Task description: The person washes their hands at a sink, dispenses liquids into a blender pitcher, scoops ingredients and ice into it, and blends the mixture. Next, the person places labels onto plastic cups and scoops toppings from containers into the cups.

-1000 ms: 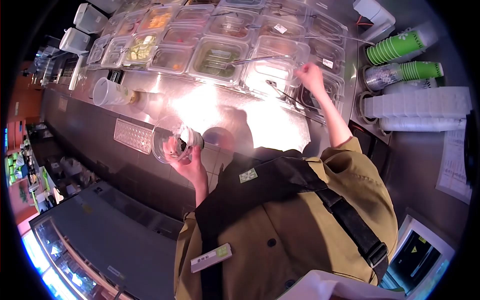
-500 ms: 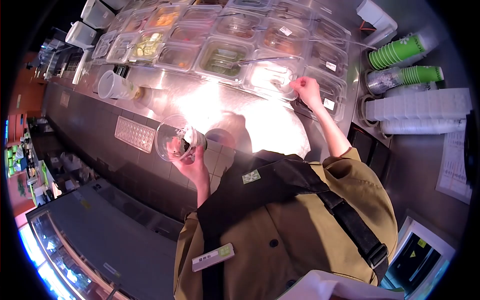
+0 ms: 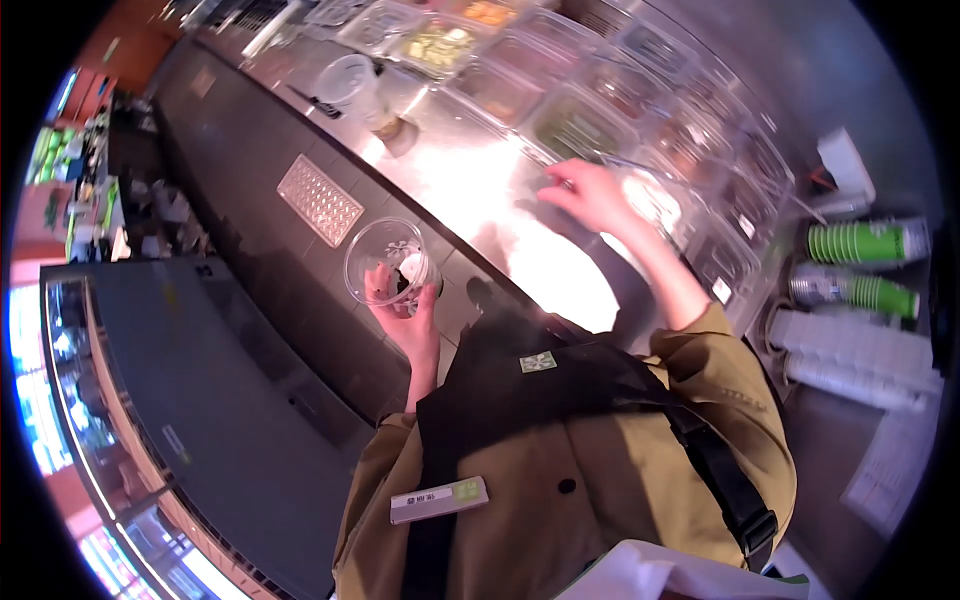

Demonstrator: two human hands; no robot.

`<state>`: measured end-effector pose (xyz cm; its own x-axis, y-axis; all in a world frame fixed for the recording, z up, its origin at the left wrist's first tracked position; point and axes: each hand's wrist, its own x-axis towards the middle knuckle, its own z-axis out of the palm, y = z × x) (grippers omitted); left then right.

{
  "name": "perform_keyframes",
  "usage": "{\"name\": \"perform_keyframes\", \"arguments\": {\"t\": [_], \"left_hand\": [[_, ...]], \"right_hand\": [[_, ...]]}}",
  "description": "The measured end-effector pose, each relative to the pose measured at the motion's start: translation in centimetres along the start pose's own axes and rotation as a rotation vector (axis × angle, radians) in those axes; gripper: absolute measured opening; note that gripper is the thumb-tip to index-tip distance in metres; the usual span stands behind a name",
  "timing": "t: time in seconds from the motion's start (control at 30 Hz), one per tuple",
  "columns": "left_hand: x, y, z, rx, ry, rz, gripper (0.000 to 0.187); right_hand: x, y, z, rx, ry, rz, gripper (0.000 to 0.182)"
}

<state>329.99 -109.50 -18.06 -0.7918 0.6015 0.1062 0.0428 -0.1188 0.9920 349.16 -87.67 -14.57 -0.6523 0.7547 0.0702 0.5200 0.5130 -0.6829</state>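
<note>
My left hand [image 3: 408, 322] is wrapped round a clear plastic cup [image 3: 362, 262], with its wide mouth facing up toward me. Some white and dark contents or markings show on the cup, too small to make out. Over the steel counter, my right hand [image 3: 590, 197] hovers with thumb and fingers apart and nothing visible in them. Nearest to it are a lidded clear tub of something green [image 3: 572, 128] and a brightly lit tub [image 3: 655, 200] beside its wrist.
Several clear food tubs line the counter's far side, one with pale yellow pieces [image 3: 437, 47]. A translucent pitcher [image 3: 348, 82] stands on the steel counter [image 3: 455, 150]. Green cup stacks [image 3: 860, 243] and white stacks [image 3: 850, 345] are at right. A perforated plate [image 3: 320, 200] lies below the counter edge.
My right hand has left the edge of the bright tub and moved left, its fingers opening from a pinch. The view has turned. My left hand still holds the cup.
</note>
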Motion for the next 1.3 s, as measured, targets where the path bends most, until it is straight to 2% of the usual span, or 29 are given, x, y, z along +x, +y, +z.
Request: {"name": "perform_keyframes", "arguments": {"t": [0.07, 0.13, 0.17, 0.2, 0.27, 0.3, 0.37, 0.4, 0.43, 0.47, 0.53, 0.57, 0.6, 0.63, 0.67, 0.7, 0.73, 0.8, 0.87, 0.93, 1.03, 1.17, 1.3], "left_hand": [[1.7, 0.2, -1.2, 0.000, 0.057, 0.032, 0.077], [4.1, 0.0, -2.8, -0.035, 0.118, 0.047, 0.077], [5.4, -0.3, -3.8, -0.074, 0.155, 0.047, 0.077], [6.8, -0.7, -4.9, -0.115, 0.196, 0.050, 0.076], [8.5, -2.5, -8.9, -0.035, 0.258, 0.045, 0.076], [13.4, -4.0, -12.7, 0.002, 0.322, 0.117, 0.076], [17.8, -3.1, -15.7, -0.020, 0.462, 0.078, 0.077], [20.3, -3.2, -18.4, 0.151, 0.464, 0.099, 0.080], [23.0, -3.2, -20.7, 0.049, 0.476, 0.077, 0.082], [25.8, -4.8, -23.4, 0.037, 0.481, 0.152, 0.082], [32.5, -3.2, -27.8, 0.168, 0.418, 0.143, 0.082], [35.6, -3.4, -28.9, 0.075, 0.441, 0.101, 0.081], [39.2, -2.9, -29.7, 0.152, 0.425, 0.080, 0.079], [43.0, -3.2, -30.1, 0.038, 0.401, 0.110, 0.078], [46.9, -4.0, -30.5, -0.071, 0.346, 0.118, 0.077], [50.9, -4.7, -30.7, -0.083, 0.292, 0.113, 0.075], [54.6, -5.4, -29.9, -0.101, 0.237, 0.106, 0.073], [62.7, -5.1, -28.2, -0.209, 0.202, 0.085, 0.069], [70.1, -5.4, -28.1, -0.274, 0.168, 0.089, 0.069], [76.7, -5.9, -28.9, -0.305, 0.201, 0.108, 0.069], [86.1, -4.3, -33.5, -0.261, 0.260, 0.135, 0.067], [98.4, -3.8, -38.8, -0.432, 0.408, 0.061, 0.061], [111.3, -5.3, -44.4, -0.490, 0.443, 0.020, 0.055]], "right_hand": [[3.9, -2.0, 4.5, 0.176, -0.149, 0.082, 0.056], [7.7, -2.3, 10.5, 0.262, -0.048, -0.010, 0.073], [10.1, -2.6, 12.6, 0.317, -0.073, -0.008, 0.088], [12.6, -2.5, 15.2, 0.335, 0.010, -0.047, 0.095], [16.6, -4.4, 18.1, 0.317, 0.175, -0.015, 0.098], [21.0, -7.4, 20.6, 0.876, 0.160, 0.097, 0.096], [23.1, -7.3, 23.3, 0.727, 0.363, 0.157, 0.071], [24.2, -7.3, 24.6, 0.649, 0.459, 0.197, 0.059], [24.7, -8.9, 23.9, 0.535, 0.504, 0.127, 0.060], [25.2, -8.0, 24.6, 0.471, 0.530, 0.085, 0.062], [26.9, -14.1, 22.8, 0.335, 0.432, -0.002, 0.062], [27.7, -15.9, 22.9, 0.299, 0.378, -0.057, 0.063], [29.7, -18.9, 23.3, 0.350, 0.348, -0.023, 0.065], [32.5, -22.1, 24.4, 0.403, 0.327, 0.035, 0.068], [36.0, -23.7, 26.9, 0.554, 0.451, 0.010, 0.075], [40.2, -24.3, 29.0, 0.153, 0.513, 0.019, 0.078], [44.9, -30.1, 28.7, 0.600, 0.391, 0.163, 0.079], [55.5, -31.1, 32.1, 0.246, 0.533, -0.089, 0.074], [63.6, -35.0, 34.2, 0.027, 0.567, -0.022, 0.072], [71.2, -37.7, 36.7, 0.032, 0.580, -0.102, 0.073], [81.3, -43.4, 40.8, 0.006, 0.562, -0.197, 0.073], [94.7, -48.1, 46.4, -0.110, 0.555, -0.352, 0.074], [107.5, -51.9, 53.4, -0.150, 0.534, -0.457, 0.074]]}}
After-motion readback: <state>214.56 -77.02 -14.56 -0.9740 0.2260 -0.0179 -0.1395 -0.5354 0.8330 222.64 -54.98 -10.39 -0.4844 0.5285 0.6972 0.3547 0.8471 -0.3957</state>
